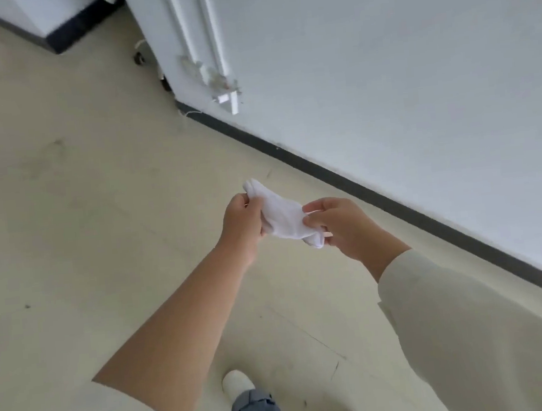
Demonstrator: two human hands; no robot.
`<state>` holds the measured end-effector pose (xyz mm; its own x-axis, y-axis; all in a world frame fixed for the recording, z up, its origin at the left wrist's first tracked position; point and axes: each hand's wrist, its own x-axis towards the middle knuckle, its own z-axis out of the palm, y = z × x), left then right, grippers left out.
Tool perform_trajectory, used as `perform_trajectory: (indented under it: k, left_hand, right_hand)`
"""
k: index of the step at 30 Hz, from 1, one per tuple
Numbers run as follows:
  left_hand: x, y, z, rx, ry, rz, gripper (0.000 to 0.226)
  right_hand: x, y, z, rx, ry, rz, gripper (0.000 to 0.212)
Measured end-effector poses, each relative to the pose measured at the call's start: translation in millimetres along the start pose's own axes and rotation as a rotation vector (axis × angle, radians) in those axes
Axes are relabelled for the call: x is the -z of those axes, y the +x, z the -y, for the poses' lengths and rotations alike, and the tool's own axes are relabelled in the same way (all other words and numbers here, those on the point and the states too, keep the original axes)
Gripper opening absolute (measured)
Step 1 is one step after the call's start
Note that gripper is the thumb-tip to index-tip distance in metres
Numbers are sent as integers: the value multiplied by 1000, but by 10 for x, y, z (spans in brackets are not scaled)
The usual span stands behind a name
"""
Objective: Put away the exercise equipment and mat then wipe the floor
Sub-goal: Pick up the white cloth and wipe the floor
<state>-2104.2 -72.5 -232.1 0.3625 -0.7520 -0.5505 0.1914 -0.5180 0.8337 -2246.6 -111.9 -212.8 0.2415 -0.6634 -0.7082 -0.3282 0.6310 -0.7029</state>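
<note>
Pinching a white cloth (282, 217), left hand (240, 226) and right hand (344, 228) hold it above the floor (99, 222).

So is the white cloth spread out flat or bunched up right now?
Bunched up: the white cloth hangs crumpled between left hand and right hand, both gripping it above the floor.

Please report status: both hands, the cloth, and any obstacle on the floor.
Left hand and right hand both grip white cloth, held above floor. Wiping not begun. Nothing in the way on visible floor.
</note>
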Motion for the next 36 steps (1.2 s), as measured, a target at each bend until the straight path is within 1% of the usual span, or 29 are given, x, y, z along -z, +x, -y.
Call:
perform_trajectory:
  k: [2, 4, 6, 8, 11, 14, 16, 17, 18, 19, 20, 21, 22, 23, 24, 25, 26, 27, 28, 29, 30, 31, 32, 34, 35, 36]
  left_hand:
    - [715, -84, -138, -28, -39, -109, 23]
    - [1449, -209, -242, -58, -41, -228, 26]
    - [2205, -331, -258, -82, -57, -333, 19]
    - [2922, -457, -212, -68, -118, -432, 8]
    - [3850, -634, -62, 0, -202, -548, 12]
    - [4529, -705, 133, 132, -270, -647, 10]
    - [4874, -674, 213, 237, -284, -725, 9]
    - [5026, -626, 234, 277, -314, -747, 11]
    - [5172, -567, 233, 316, -359, -747, 14]
    - [5283, -510, 206, 349, -426, -730, 17]
    - [5428, -413, 173, 378, -492, -702, 18]
    - [5553, -322, 127, 412, -525, -659, 14]
    - [5671, -228, 51, 462, -530, -604, 9]
    - [5831, -72, -34, 503, -533, -563, 11]
    - [5999, 106, -128, 526, -548, -557, 16]
    - [6178, 299, -213, 537, -574, -576, 20]
    - [6352, 468, -337, 545, -606, -609, 24]
    - [6540, 653, -438, 546, -628, -654, 25]
    - [6735, 844, -542, 533, -631, -706, 22]
    - [6930, 1037, -639, 509, -602, -748, 29]
    - [7124, 1218, -712, 486, -560, -779, 43]
    - [7311, 1354, -791, 453, -509, -802, 49]
    - [7500, 1475, -875, 418, -448, -826, 48]
    - [7902, 1710, -1023, 365, -279, -870, 39]
    - [8117, 1822, -1082, 346, -192, -893, 36]
    - [8345, 1940, -1130, 330, -118, -919, 34]
  right_hand:
    - [-704, 9, 226, -36, -16, 131, 15]
    - [-1445, 6, 410, -90, 1, 287, 21]
    - [-2200, -52, 567, -132, 35, 392, 22]
    - [-2915, -68, 669, -119, -1, 446, 23]
    - [-3891, -74, 759, -77, -147, 495, 25]
    - [-4707, -127, 813, -139, -317, 508, 19]
    - [-5164, -83, 847, -165, -346, 543, 32]
    - [-5371, -44, 887, -162, -364, 575, 36]
    - [-5561, 14, 946, -118, -437, 572, 37]
    - [-5727, 100, 1024, -96, -497, 510, 34]
    - [-5928, 216, 1135, -38, -649, 533, 31]
    - [-6087, 290, 1216, 90, -826, 536, 29]
    - [-6243, 418, 1305, 157, -894, 535, 29]
    - [-6446, 588, 1410, 152, -832, 527, 30]
    - [-6636, 759, 1527, 124, -770, 521, 29]
    - [-6833, 890, 1641, 141, -734, 515, 25]
    - [-7052, 1022, 1778, 130, -683, 490, 17]
    - [-7268, 1139, 1934, 139, -713, 499, 12]
    - [-7479, 1277, 2098, 195, -804, 523, 13]
    - [-7669, 1395, 2274, 283, -902, 520, 15]
    - [-7847, 1515, 2429, 372, -978, 500, 19]
    - [-8031, 1615, 2580, 428, -1028, 499, 19]
    - [-8234, 1726, 2710, 465, -1045, 507, 17]
    - [-8664, 1934, 2908, 521, -1079, 505, 23]
    - [-8880, 2018, 2991, 534, -1095, 505, 23]
    - [-9115, 2124, 3067, 535, -1109, 505, 17]
